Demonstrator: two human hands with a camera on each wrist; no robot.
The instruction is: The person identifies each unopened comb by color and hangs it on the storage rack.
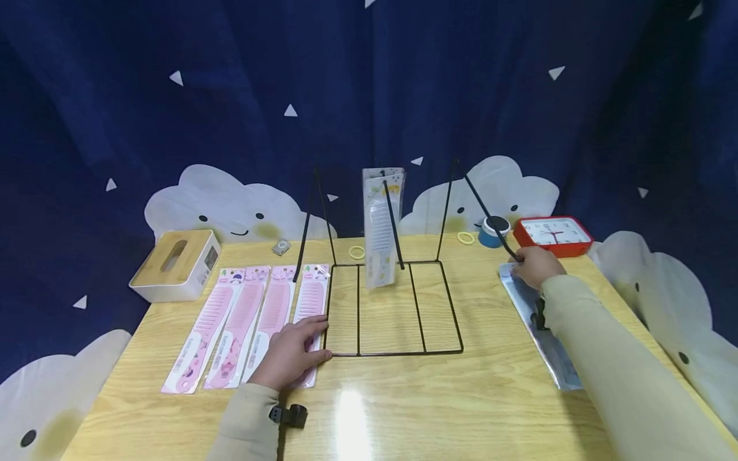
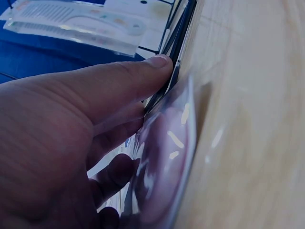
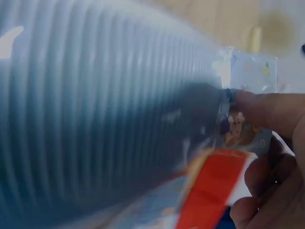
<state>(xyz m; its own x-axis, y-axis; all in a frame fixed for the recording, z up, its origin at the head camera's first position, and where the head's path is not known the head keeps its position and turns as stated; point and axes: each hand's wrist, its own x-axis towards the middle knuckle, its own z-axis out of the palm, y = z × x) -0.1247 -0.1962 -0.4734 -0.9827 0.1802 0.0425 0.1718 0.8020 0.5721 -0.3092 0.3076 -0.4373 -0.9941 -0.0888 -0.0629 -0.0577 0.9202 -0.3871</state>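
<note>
Nearest the front edge of the table (image 1: 403, 410), the left hand (image 1: 291, 352) lies flat with fingers straight and relaxed, resting on the rightmost pink comb pack (image 1: 308, 314) and touching the front left corner of the black wire rack (image 1: 398, 307); the thumb tip presses against the wire. Toward the right edge, the right hand (image 1: 533, 266) sits on the far end of a blue comb pack (image 1: 539, 326) that lies lengthwise on the table, its fingers pinching the top of the pack. Three further pink packs (image 1: 230, 326) lie in a row left of the first. One white comb pack (image 1: 380, 224) hangs on the rack's centre rod. In judgement, the step in hand is lifting the blue pack toward the rack; doing it well calls for the left hand to keep the base pinned while the right takes the pack by its header and keeps it clear of the right-hand rod. At the far edge stand a tissue box (image 1: 175, 264), a red clock (image 1: 552, 235), a blue tape roll (image 1: 492, 232) and two yellow rings (image 1: 357, 251). The left wrist view alone shows the thumb (image 2: 143, 71) meeting the wire over glossy film; the right wrist view alone shows the blue comb's teeth (image 3: 105, 109) and the fingers (image 3: 271, 109) on the printed header, though blurred. The head view alone gives the layout.
</note>
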